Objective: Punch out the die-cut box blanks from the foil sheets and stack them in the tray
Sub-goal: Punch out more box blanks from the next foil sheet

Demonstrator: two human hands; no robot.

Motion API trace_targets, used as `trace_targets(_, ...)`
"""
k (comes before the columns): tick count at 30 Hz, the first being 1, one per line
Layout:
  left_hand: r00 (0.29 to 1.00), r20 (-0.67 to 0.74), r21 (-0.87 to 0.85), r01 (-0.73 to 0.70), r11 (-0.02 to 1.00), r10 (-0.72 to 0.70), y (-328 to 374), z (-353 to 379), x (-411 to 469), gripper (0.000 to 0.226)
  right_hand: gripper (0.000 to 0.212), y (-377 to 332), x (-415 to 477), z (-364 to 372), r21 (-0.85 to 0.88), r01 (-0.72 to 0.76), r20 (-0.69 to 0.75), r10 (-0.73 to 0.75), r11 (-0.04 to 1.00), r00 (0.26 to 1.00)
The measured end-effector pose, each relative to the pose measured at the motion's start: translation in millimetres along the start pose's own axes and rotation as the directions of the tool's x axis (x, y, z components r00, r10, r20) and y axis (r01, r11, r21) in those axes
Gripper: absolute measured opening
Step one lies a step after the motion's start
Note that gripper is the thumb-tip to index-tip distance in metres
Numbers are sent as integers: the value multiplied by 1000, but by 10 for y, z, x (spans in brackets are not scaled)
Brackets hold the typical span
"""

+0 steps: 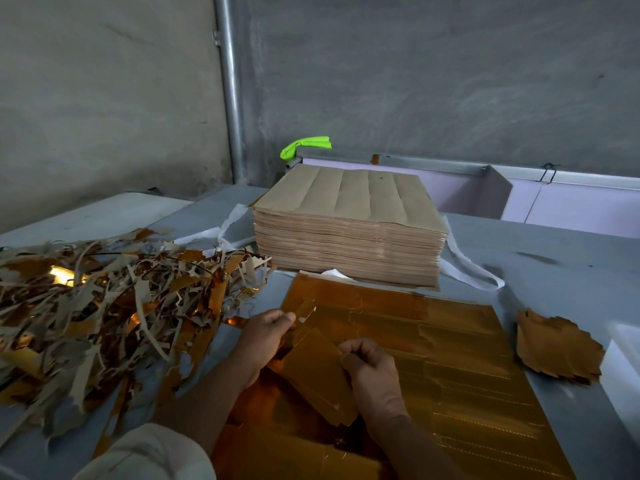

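Pinching a gold box blank (318, 372) by its edges between curled fingers and thumbs, a person's left hand (266, 332) and right hand (374, 372) hold it over the foil sheet (467, 358) at the near edge of the grey bench (554, 258). A tall stack of sheets (349, 230) stands toward the far edge. Trimmings (114, 306) are heaped along the left edge, and a small pile of jagged pieces (557, 348) lies near the right.
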State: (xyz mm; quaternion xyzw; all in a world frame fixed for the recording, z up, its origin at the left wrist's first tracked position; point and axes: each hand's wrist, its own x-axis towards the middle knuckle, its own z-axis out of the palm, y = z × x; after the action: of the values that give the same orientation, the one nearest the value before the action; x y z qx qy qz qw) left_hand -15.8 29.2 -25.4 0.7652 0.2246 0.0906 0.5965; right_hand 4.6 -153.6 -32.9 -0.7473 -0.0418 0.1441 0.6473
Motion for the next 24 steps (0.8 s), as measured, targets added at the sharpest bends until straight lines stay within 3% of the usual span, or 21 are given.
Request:
trace_targets(4, 999, -38, 5, 19, 1000, -19, 14, 4, 34, 28, 17, 7, 6, -2, 9, -2, 0, 2, 1000, 1000)
trace_targets(13, 995, -76, 207, -50, 977, 67, 239, -206, 185, 29, 19, 32, 43, 15, 21, 0, -29, 0, 1000, 1000)
trace_targets(17, 976, -175, 279, -78, 957, 131, 322, -441, 264, 29, 23, 57, 66, 16, 34, 1, -29, 0, 999, 1000)
trace_targets(24, 902, -226, 715, -103, 691, 368, 390, -813, 281, 34, 24, 89, 77, 15, 16, 21, -31, -21, 1000, 999)
